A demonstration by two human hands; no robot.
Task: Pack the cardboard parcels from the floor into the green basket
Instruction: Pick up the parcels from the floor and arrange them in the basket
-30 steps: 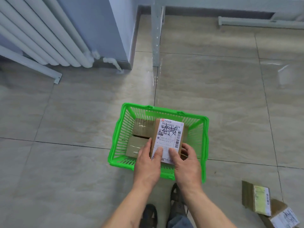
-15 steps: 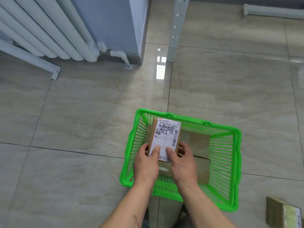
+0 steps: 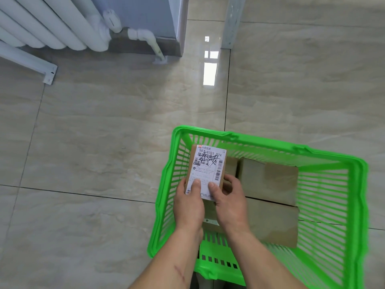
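Note:
The green basket (image 3: 354, 184) stands on the tiled floor right below me. Both hands hold a small cardboard parcel with a white shipping label (image 3: 209, 163) over the basket's left end. My left hand (image 3: 188, 203) grips its near left edge with the thumb on the label. My right hand (image 3: 229, 202) grips the near right edge the same way. Two plain cardboard parcels lie flat inside the basket: one further back (image 3: 268, 178), one nearer (image 3: 275, 222). Another parcel lies partly hidden beneath my hands.
A white radiator (image 3: 52, 24) with its pipe (image 3: 150, 41) runs along the blue wall at the upper left. A grey metal post (image 3: 231, 24) stands on the floor beyond the basket. Bare glossy tiles stretch to the left.
My view has closed in on the basket and shifted left. The labelled parcel has moved from the basket's middle toward its left end, still held in both hands. The floor parcels at the right have left view.

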